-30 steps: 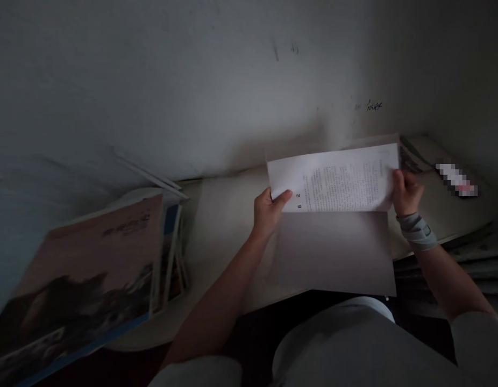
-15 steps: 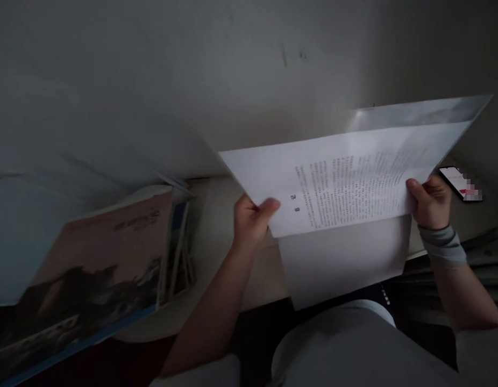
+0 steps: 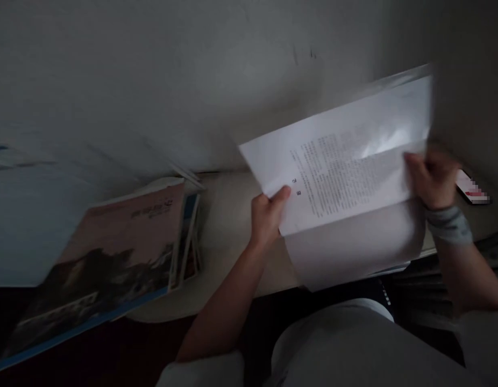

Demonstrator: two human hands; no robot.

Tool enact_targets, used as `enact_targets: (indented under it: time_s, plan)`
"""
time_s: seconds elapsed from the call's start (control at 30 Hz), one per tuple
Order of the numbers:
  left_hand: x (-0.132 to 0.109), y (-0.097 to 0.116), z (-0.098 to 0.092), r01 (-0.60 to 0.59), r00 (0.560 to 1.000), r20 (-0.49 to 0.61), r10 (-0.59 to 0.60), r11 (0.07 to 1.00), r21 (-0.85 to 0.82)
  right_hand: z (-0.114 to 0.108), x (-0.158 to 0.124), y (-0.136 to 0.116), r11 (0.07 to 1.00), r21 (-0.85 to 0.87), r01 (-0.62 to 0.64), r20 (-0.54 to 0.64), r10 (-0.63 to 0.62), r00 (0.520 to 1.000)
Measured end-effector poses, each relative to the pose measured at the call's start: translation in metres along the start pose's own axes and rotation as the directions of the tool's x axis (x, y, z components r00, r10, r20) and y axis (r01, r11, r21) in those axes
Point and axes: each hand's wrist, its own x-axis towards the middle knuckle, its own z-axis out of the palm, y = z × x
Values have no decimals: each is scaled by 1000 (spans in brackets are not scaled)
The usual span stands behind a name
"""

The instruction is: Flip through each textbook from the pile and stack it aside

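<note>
A printed sheet of paper [image 3: 346, 172] is held up in front of me, tilted with its right side higher. Its left edge is pinched by my left hand [image 3: 269, 215], thumb on the printed face near two large characters. At the right edge, my right hand [image 3: 436, 177] is closed around the paper, its thumb over the front; motion smears its fingers. Behind the sheet's top right shows a glossy, see-through edge [image 3: 402, 78], like clear plastic. Below the print hangs a blank white sheet [image 3: 357, 247], partly covered by the printed one.
Left of my hands, a stack of books [image 3: 123, 242] with a pink and dark landscape cover lies on a pale tabletop [image 3: 228, 215]. A phone [image 3: 472, 188] lies beyond my right hand. A grey wall [image 3: 172, 80] rises behind.
The printed sheet has tilted, and its upper right corner has moved left. My right hand has risen slightly and is now blurred. My left hand keeps its pinch on the left edge.
</note>
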Motion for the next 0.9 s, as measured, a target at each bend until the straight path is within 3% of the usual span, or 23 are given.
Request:
enact_targets:
  time_s: [0.07,0.13,0.2,0.27,0.4,0.57,0.67,0.77,0.9]
  plan:
    - [23,-24,10,151,987,77,-141,980,-131,42,11,16,998,-15,-62,167,63,984]
    - [39,-49,13,213,969,165,-185,962,-169,83,11,35,982,-59,-181,294,190,937]
    - [46,-67,8,213,962,194,-192,973,-92,114,4,53,967,-81,-243,338,256,905]
    - [48,-78,-1,172,971,157,-182,982,76,130,-7,69,959,-55,-279,327,282,902]
    - [54,-83,-9,56,997,25,-69,935,351,135,-22,87,928,147,-341,360,271,893]
    - [69,-91,2,73,996,-61,-58,957,282,131,-30,97,840,310,-446,549,224,805]
    - [72,-96,6,95,994,38,-103,981,172,133,-39,101,850,248,-464,467,315,826]
    - [70,-98,2,126,975,162,-152,978,165,137,-46,105,877,139,-459,327,397,858]
    - [66,-99,-6,27,990,117,-73,935,354,142,-47,101,892,104,-439,248,404,880]
